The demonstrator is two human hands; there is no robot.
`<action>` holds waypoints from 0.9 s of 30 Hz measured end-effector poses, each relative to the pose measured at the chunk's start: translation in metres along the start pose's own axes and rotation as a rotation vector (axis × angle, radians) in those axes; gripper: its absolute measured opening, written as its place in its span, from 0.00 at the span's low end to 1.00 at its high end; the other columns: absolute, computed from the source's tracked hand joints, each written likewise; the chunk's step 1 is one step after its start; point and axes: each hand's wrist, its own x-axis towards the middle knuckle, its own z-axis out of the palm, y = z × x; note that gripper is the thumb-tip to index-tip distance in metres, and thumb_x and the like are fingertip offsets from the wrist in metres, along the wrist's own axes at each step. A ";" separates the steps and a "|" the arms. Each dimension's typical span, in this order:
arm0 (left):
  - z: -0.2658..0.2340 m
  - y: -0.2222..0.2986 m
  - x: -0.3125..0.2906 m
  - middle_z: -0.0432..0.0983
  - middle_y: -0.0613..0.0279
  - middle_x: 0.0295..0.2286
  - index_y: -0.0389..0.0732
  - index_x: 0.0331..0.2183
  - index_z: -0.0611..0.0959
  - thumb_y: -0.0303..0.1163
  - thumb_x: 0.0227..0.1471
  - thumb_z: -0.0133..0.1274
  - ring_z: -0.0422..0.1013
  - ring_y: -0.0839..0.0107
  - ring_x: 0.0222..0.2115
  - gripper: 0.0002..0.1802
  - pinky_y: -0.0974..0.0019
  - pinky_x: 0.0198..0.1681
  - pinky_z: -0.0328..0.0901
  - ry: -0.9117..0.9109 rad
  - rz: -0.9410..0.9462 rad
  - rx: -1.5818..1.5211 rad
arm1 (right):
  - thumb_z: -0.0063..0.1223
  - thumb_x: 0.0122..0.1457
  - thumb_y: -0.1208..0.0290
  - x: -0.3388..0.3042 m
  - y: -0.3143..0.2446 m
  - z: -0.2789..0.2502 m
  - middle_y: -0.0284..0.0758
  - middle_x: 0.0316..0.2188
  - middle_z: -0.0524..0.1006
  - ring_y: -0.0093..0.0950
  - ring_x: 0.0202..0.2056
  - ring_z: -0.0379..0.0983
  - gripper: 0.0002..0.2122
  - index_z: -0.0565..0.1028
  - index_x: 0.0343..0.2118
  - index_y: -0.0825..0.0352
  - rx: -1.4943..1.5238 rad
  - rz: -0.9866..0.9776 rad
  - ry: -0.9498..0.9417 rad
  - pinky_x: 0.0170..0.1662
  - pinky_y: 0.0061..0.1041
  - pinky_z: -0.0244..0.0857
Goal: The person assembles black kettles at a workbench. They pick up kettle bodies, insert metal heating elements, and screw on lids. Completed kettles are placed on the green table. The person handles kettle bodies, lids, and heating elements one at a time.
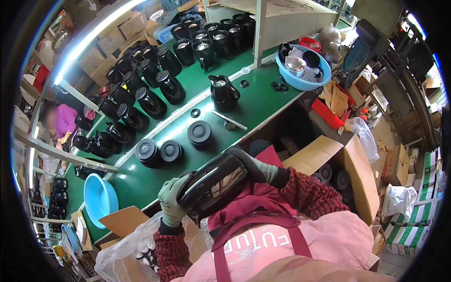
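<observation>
A glossy black jug body (213, 185) lies tilted across my lap, above the dark red apron. My left hand (172, 196), in a pale green-grey glove, grips its lower left end. The other end is held by my right hand (263, 170), gloved alike, its fingers partly hidden behind the jug. Beyond it on the green bench (174, 181) stand stacks of round black discs (199, 133), like bases or lids. Past these are an upright black jug (224, 96) with an open top, a small black ring (195, 113) and a metal bar-handled tool (230, 121).
Rows of black jugs (152, 103) fill the bench's far side. A blue basin (101, 199) sits at left, another blue tub (303, 70) with parts at far right. An open carton (357, 174) of black discs stands right; a person (66, 120) in purple works far left.
</observation>
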 end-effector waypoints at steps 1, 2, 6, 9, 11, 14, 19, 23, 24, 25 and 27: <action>-0.003 0.001 -0.003 0.84 0.55 0.38 0.34 0.43 0.84 0.41 0.49 0.65 0.81 0.62 0.37 0.24 0.60 0.43 0.74 -0.048 0.016 0.046 | 0.40 0.73 0.70 -0.006 -0.026 0.017 0.39 0.68 0.58 0.33 0.70 0.52 0.26 0.53 0.71 0.65 0.168 0.221 0.100 0.71 0.31 0.46; 0.005 -0.005 -0.012 0.83 0.57 0.38 0.35 0.44 0.84 0.41 0.50 0.64 0.80 0.64 0.37 0.23 0.60 0.43 0.74 -0.059 -0.120 -0.178 | 0.40 0.73 0.67 -0.009 -0.024 0.010 0.39 0.68 0.58 0.33 0.70 0.52 0.26 0.53 0.71 0.64 -0.043 0.040 0.004 0.71 0.32 0.46; 0.069 -0.067 -0.062 0.83 0.58 0.41 0.39 0.46 0.84 0.42 0.49 0.66 0.79 0.65 0.38 0.25 0.62 0.44 0.73 -0.054 -0.479 -0.915 | 0.43 0.71 0.53 -0.009 0.027 -0.018 0.41 0.66 0.61 0.33 0.65 0.61 0.29 0.60 0.67 0.68 -0.201 -0.509 -0.160 0.68 0.35 0.55; 0.031 -0.011 -0.010 0.84 0.53 0.37 0.35 0.45 0.84 0.42 0.38 0.69 0.81 0.61 0.38 0.32 0.63 0.44 0.73 -0.037 -0.036 -0.207 | 0.49 0.70 0.62 0.014 0.056 -0.046 0.42 0.64 0.66 0.31 0.61 0.68 0.24 0.64 0.63 0.69 0.442 -0.018 -0.246 0.65 0.34 0.61; 0.012 0.008 0.003 0.84 0.52 0.38 0.33 0.45 0.84 0.39 0.39 0.67 0.81 0.59 0.39 0.30 0.64 0.44 0.73 -0.095 0.019 -0.105 | 0.49 0.69 0.62 0.018 0.059 -0.057 0.42 0.63 0.67 0.32 0.60 0.69 0.24 0.64 0.64 0.68 0.599 0.126 -0.304 0.64 0.32 0.61; 0.035 -0.018 -0.024 0.80 0.55 0.43 0.37 0.48 0.82 0.33 0.54 0.62 0.77 0.64 0.42 0.20 0.62 0.48 0.71 -0.168 -0.163 -0.480 | 0.49 0.69 0.61 0.001 0.021 -0.035 0.44 0.65 0.65 0.38 0.62 0.66 0.24 0.64 0.64 0.66 0.312 -0.083 -0.203 0.65 0.34 0.60; 0.111 -0.090 -0.099 0.74 0.57 0.52 0.40 0.52 0.79 0.27 0.57 0.61 0.71 0.65 0.48 0.20 0.60 0.54 0.69 -0.126 -0.166 -0.715 | 0.46 0.67 0.65 -0.020 0.009 -0.017 0.45 0.61 0.69 0.32 0.60 0.69 0.25 0.63 0.66 0.66 -0.641 -0.897 -0.006 0.63 0.27 0.60; 0.030 -0.009 -0.003 0.81 0.49 0.38 0.36 0.48 0.81 0.34 0.46 0.64 0.79 0.53 0.36 0.26 0.59 0.45 0.72 -0.110 0.028 -0.077 | 0.42 0.72 0.61 0.001 0.063 -0.039 0.37 0.61 0.70 0.30 0.62 0.67 0.23 0.66 0.64 0.71 -0.023 -0.188 -0.073 0.66 0.30 0.58; 0.019 0.014 0.015 0.80 0.49 0.37 0.36 0.48 0.81 0.33 0.45 0.64 0.78 0.50 0.36 0.26 0.57 0.43 0.72 -0.248 0.097 0.055 | 0.41 0.73 0.61 0.005 0.096 -0.050 0.36 0.61 0.71 0.28 0.60 0.68 0.23 0.66 0.64 0.69 0.800 0.304 -0.236 0.65 0.29 0.60; 0.011 0.030 0.021 0.80 0.50 0.37 0.37 0.47 0.81 0.32 0.43 0.64 0.77 0.47 0.36 0.26 0.56 0.41 0.72 -0.375 0.160 0.185 | 0.42 0.73 0.61 -0.006 0.120 -0.064 0.36 0.60 0.72 0.28 0.60 0.69 0.22 0.66 0.64 0.68 0.513 0.207 -0.289 0.64 0.31 0.62; 0.010 0.035 0.026 0.81 0.53 0.38 0.39 0.46 0.82 0.29 0.41 0.64 0.76 0.47 0.36 0.26 0.56 0.40 0.72 -0.416 0.136 0.066 | 0.47 0.70 0.58 -0.030 0.136 -0.058 0.37 0.59 0.72 0.29 0.60 0.69 0.25 0.65 0.64 0.68 0.000 -0.060 -0.062 0.64 0.33 0.63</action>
